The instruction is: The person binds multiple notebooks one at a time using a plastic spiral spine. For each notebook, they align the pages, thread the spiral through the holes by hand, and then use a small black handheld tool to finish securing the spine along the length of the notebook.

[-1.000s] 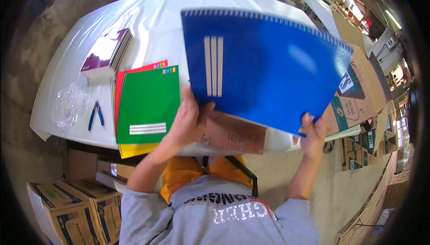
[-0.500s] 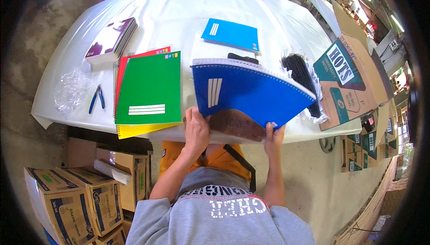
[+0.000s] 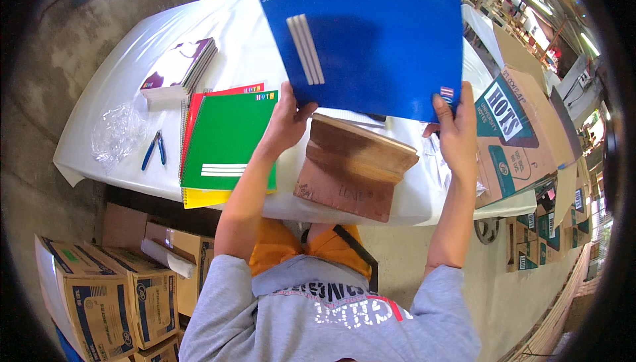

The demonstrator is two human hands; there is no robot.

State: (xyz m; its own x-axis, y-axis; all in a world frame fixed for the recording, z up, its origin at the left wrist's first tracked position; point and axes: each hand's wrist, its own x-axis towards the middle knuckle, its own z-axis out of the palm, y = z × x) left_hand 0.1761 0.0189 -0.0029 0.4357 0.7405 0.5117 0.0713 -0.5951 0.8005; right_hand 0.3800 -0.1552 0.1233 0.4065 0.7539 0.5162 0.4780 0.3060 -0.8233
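Observation:
A blue notebook (image 3: 377, 44) with white label lines is raised over the table, a row of small holes along its far edge. My left hand (image 3: 288, 123) is closed on its near left corner. At the near right corner my right hand (image 3: 458, 127) pinches it, thumb on the cover. Below it, by the table's near edge, sits a brown wooden stand (image 3: 358, 166) with a stepped shape. To the left lies a green notebook (image 3: 232, 133) over a red notebook (image 3: 196, 113) and a yellow notebook (image 3: 205, 198). The raised notebook hides much of the table's far part.
Blue-handled pliers (image 3: 154, 151) and a clear plastic coil bundle (image 3: 118, 137) lie at the table's left. Behind them is a stack of purple-and-white notebooks (image 3: 179, 67). An open carton (image 3: 517, 137) stands at right. More cartons (image 3: 99, 296) are on the floor at lower left.
Both hands have lifted the blue notebook up and away from me, over the far part of the table. The wooden stand, partly covered before, now shows almost whole.

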